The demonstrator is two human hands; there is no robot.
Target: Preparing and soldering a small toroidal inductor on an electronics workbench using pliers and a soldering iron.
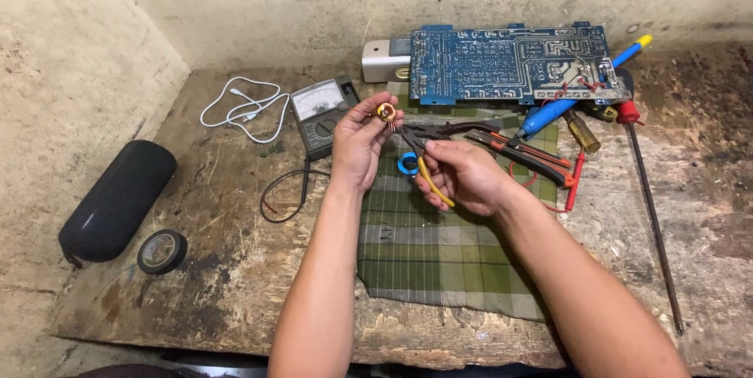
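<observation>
My left hand (358, 145) holds up a small ring coil wound with copper wire (386, 113) between its fingertips. My right hand (464, 176) grips yellow-handled pliers (427, 168), whose dark jaws point up and left toward the coil. Both hands hover over a green checked cloth (439, 252) spread on the worn wooden table (227, 276). A small blue ring (407, 164) lies on the cloth just below the hands.
A blue circuit board (510, 63) lies at the back, with a blue-handled tool (561, 110), orange-handled pliers (522, 150) and a long red-handled rod (651, 213) nearby. An analog meter (323, 114), white cable (247, 109), black cylinder speaker (118, 199) and tape roll (161, 252) sit left.
</observation>
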